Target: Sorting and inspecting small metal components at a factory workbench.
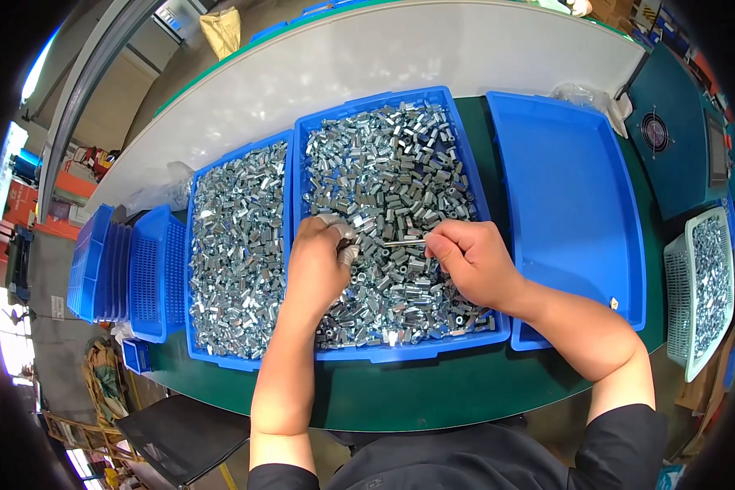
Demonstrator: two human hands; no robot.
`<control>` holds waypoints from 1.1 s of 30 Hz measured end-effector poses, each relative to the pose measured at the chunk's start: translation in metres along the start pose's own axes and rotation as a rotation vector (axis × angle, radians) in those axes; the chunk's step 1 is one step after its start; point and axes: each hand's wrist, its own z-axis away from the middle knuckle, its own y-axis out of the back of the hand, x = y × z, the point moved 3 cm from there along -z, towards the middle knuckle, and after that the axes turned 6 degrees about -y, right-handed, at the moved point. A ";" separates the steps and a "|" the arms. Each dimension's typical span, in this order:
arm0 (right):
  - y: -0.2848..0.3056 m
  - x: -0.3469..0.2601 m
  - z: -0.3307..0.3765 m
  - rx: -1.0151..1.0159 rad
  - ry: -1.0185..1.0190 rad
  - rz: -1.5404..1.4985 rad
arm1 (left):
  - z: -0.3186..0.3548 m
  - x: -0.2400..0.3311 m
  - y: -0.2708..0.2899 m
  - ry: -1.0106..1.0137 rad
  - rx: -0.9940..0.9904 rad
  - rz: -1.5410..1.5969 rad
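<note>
- closest in, the person's dark shirt (441, 461) meets the curved edge of a green table (367, 400), with a black chair (180, 437) off to the left.
- the left hand (312, 261) is over the middle blue tray (416, 351), its fingers curled in, thumb and fingertips close together, with pale coverings (349, 255) on the tips. whether a small piece is pinched there i can't tell (the curled fingers hide it from me).
- the right hand (475, 265) has its thumb and forefinger pressed together on a thin metal rod (404, 243), which points left, its far end just beside the left fingertips.
- under both hands, a jumble of metal pieces (392, 171), short and silvery, some hex-sided and hollow, covers most of the middle tray.
- the left blue tray (220, 356), right alongside, is just as heaped.
- the right blue tray (572, 204) has one small bit (614, 303) near its lower right corner.
- out at the sides are blue baskets (159, 269) on the left and a pale basket (678, 282) of metal pieces on the right.
- farther back, a white panel (343, 57) rises behind the trays, a teal machine (657, 98) near its right end, and a yellowish sack (222, 33) shows beyond.
</note>
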 end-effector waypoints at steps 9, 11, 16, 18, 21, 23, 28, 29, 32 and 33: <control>0.001 0.001 0.001 0.015 -0.054 -0.006 | -0.008 0.014 -0.002 -0.083 0.141 0.320; 0.001 0.000 0.000 0.024 -0.029 0.009 | -0.004 0.027 0.006 -0.061 0.095 0.480; 0.000 0.002 0.000 0.032 0.029 0.073 | -0.002 0.036 0.007 -0.170 0.062 0.430; 0.002 0.003 0.000 0.034 0.025 0.077 | -0.003 0.040 0.006 -0.188 0.080 0.454; -0.001 0.002 -0.001 0.024 0.066 0.120 | -0.003 0.039 0.002 -0.297 0.076 0.345; -0.005 0.003 -0.001 0.006 0.093 0.170 | -0.004 0.041 0.003 -0.320 0.031 0.321; -0.002 0.001 0.000 0.009 0.104 0.128 | -0.002 0.041 0.001 -0.145 -0.117 0.533; -0.003 0.001 0.000 0.005 0.159 0.127 | -0.002 0.040 0.002 -0.142 -0.116 0.531; -0.005 0.000 0.000 -0.001 0.180 0.140 | -0.003 0.041 0.001 -0.265 -0.115 0.326; -0.005 0.000 0.001 -0.002 0.181 0.141 | -0.002 0.041 -0.003 -0.348 -0.119 0.290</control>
